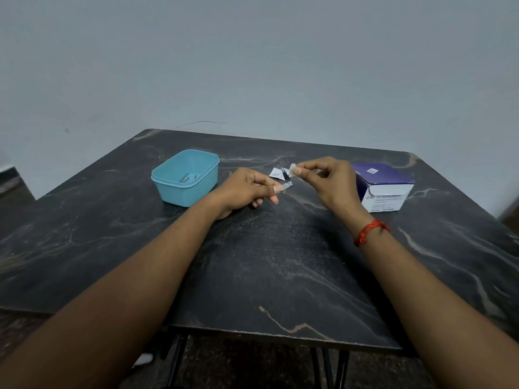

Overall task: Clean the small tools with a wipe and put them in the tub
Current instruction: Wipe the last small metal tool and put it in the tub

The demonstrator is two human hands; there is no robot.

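A light blue tub [185, 178] stands on the dark marble table [266, 262], left of centre, with a small metal tool [187, 177] lying inside it. My left hand [247, 189] pinches the lower edge of a torn foil wipe packet [287, 181]. Just to the right, my right hand [325, 178] pinches a small white wipe [292, 168] at the packet's top. Both hands hover over the table's middle, right of the tub.
A purple and white box of alcohol swabs [382, 189] stands open at the right, behind my right hand. A torn white packet scrap [274, 173] lies on the table behind the hands. Grey wall beyond the table's far edge.
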